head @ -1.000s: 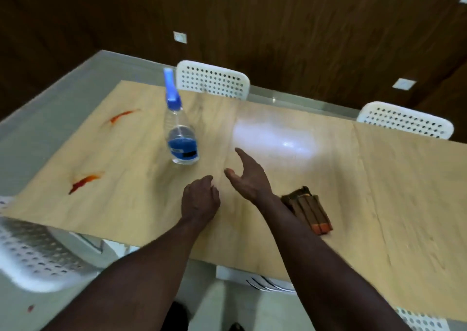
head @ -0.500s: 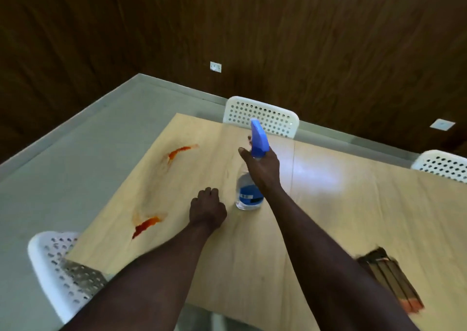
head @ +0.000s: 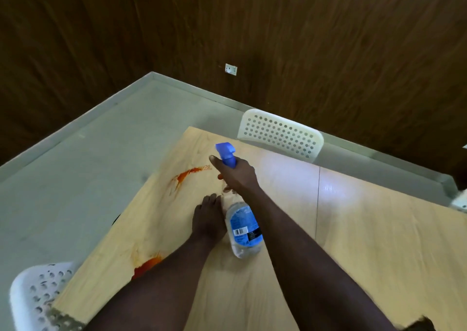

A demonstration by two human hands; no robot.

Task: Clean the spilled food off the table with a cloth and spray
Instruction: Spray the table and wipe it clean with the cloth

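The pale wooden desk point(head: 353, 242) carries both spills close to its left edge, so the biggest risk is overspray. A burst aimed that way could carry past the edge onto the grey floor point(head: 101, 153), or thin the sauce enough to run off the side. The left forearm passes right over the near stain point(head: 149, 265), at about seven o'clock from the bottle, and any drop or drag of that arm would smear it wider. The right hand point(head: 236, 172) has its fingers wrapped round the neck of the spray bottle point(head: 242, 229), which is tilted with its base toward the person. Held that high, the heavy body could swing or slip. The left hand point(head: 208, 220) rests on the desk at nine o'clock, just beside the bottle, fingers loosely bent and holding nothing, where it could catch mist. The far stain point(head: 188, 174) lies at ten o'clock, near the blue trigger head point(head: 226, 152). Whether the nozzle truly faces it I cannot tell. The cloth is not clearly in view, so sprayed liquid may sit on the wood.
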